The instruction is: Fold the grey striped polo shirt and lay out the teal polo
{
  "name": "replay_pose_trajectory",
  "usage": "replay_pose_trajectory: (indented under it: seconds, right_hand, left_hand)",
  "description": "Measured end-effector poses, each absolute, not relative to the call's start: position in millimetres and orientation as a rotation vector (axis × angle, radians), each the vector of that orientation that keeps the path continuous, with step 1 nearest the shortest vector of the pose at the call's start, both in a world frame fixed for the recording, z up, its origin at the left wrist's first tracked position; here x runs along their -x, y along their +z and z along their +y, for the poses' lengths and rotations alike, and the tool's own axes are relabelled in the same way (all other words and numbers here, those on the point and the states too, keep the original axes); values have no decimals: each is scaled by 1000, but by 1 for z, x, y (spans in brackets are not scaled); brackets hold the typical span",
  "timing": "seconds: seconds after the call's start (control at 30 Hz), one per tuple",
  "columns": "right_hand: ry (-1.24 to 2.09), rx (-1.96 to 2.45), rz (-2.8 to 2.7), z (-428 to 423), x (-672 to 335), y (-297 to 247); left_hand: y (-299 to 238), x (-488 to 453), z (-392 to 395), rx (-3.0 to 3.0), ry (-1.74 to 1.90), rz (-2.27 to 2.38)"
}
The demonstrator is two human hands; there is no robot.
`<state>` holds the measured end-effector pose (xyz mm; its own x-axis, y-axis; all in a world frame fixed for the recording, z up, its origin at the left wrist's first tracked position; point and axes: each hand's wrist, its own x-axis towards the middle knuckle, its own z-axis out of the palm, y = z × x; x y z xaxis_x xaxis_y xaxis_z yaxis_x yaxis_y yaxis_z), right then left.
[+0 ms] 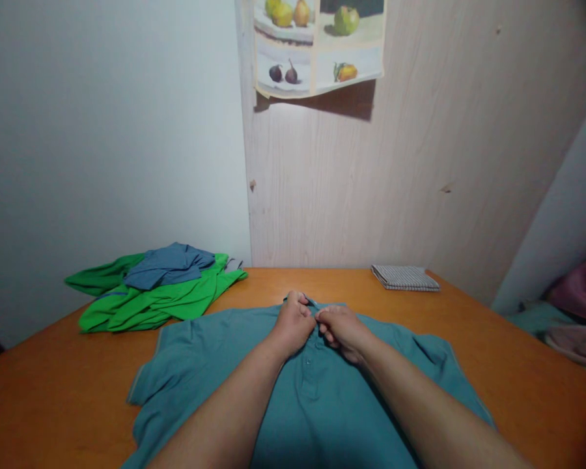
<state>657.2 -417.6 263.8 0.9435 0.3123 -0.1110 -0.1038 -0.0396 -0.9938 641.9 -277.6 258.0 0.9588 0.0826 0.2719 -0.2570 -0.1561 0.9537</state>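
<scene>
A teal polo shirt lies spread front side up on the table, its collar toward the wall and its short sleeves out to both sides. At the top of the button placket, just under the collar, my left hand is closed on the fabric. Right beside it, my right hand pinches the placket's other edge. The fingertips of both hands nearly meet and hide the part of the shirt between them. A small button shows lower down on the placket.
On the orange-brown table, a heap of bright green clothing with a blue-grey garment on top lies at the back left. A folded checked cloth rests at the back right. Fruit pictures hang on the wall.
</scene>
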Motion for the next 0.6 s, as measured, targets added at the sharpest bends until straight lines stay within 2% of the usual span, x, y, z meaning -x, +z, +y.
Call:
replay_pose_trajectory:
  seconds: [0.33, 0.47, 0.6]
  right_hand:
    - [580, 1378, 24, -423, -659, 271]
    - [509, 1352, -12, -426, -660, 274]
    - [286, 1381, -24, -435, -667, 276]
  left_hand:
    - [257, -641, -266, -2079, 408, -291]
    - [266, -642, -253, -2196, 547, -78]
    - [280, -639, -246, -2282, 816, 72]
